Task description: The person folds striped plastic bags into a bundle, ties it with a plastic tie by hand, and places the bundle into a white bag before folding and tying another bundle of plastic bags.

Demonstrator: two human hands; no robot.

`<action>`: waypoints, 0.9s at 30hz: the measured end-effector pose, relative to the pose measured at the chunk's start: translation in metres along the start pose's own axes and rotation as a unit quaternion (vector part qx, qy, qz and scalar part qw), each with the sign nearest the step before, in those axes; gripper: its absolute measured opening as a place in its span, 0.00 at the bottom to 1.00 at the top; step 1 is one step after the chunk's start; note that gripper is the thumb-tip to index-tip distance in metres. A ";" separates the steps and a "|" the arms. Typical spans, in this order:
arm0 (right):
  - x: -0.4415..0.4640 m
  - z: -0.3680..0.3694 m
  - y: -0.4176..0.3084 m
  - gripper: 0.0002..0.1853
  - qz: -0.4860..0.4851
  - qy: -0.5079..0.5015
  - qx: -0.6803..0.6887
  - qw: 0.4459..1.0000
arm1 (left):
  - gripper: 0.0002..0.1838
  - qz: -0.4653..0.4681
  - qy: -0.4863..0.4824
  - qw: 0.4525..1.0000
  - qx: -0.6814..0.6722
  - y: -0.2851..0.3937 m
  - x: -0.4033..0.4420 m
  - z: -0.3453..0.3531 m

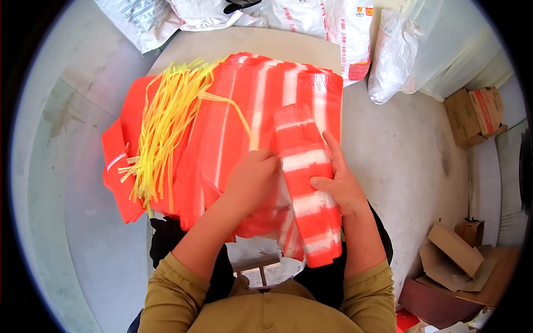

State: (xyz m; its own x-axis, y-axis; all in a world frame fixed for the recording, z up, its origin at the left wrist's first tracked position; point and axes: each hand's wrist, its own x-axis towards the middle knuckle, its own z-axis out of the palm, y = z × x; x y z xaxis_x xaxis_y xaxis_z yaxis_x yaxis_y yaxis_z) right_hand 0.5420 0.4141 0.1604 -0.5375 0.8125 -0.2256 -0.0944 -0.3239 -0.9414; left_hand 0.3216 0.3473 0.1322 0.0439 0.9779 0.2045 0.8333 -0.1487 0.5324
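Note:
My right hand (345, 186) holds a folded bundle of red-and-white striped plastic bags (308, 205) at its right edge. The thumb lies on top of the bundle, and some fingers are hidden beneath it. Closed at the bundle's left side, my left hand (252, 177) has one yellow plastic strip (236, 108) running into it. That strip trails from a heap of yellow strips (175, 111) to the left. Underneath everything spreads a wide stack of striped plastic bags (222, 127). More red folded bundles (116, 147) lie at the far left.
A pale table top (266, 40) shows behind the stack. White printed sacks (300, 16) line the back, with another white sack (393, 55) at the right. Cardboard boxes (472, 116) stand along the right wall, and opened cardboard (455, 258) lies at lower right.

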 end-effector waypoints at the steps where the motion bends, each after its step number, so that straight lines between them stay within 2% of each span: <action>1: 0.001 -0.001 0.001 0.55 -0.011 0.006 -0.026 1.000 | 0.10 -0.007 -0.002 0.999 0.034 0.000 0.000 0.000; 3: 0.004 -0.005 0.004 0.54 -0.033 0.019 -0.076 0.996 | 0.08 -0.020 -0.009 0.995 0.100 0.002 0.001 -0.002; 6: 0.006 -0.008 0.008 0.52 -0.061 0.067 -0.215 0.972 | 0.07 0.070 0.033 0.993 0.085 -0.003 0.002 -0.004; 9: 0.006 -0.010 0.013 0.45 -0.078 0.067 -0.250 0.963 | 0.08 0.018 0.035 0.999 0.019 0.009 0.000 -0.005; 12: 0.006 -0.026 0.016 0.36 -0.049 0.043 -0.230 0.971 | 0.09 -0.037 0.014 0.999 -0.032 0.016 0.002 -0.009; 15: 0.003 -0.035 0.012 0.29 -0.039 0.051 -0.199 0.978 | 0.10 -0.009 0.012 0.999 -0.029 0.009 0.000 -0.012; 18: 0.000 -0.040 0.009 0.26 -0.062 0.048 -0.200 0.977 | 0.12 0.036 0.025 0.999 -0.029 0.004 0.000 -0.011; 23: -0.018 -0.051 -0.002 0.20 -0.012 0.075 -0.298 0.951 | 0.17 0.044 0.003 0.997 -0.062 0.013 -0.002 -0.011; 27: -0.023 -0.069 0.008 0.12 -0.053 0.095 -0.419 0.902 | 0.16 0.055 0.014 0.998 -0.029 0.018 -0.001 -0.011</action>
State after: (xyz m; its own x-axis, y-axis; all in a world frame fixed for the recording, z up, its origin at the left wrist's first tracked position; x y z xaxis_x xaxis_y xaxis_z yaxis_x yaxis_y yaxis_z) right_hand 0.6116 0.4268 0.1408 -0.4015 0.9117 -0.0875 0.5716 0.1749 -0.8017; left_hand 0.3302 0.3422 0.1509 0.1162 0.9510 0.2866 0.7911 -0.2631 0.5523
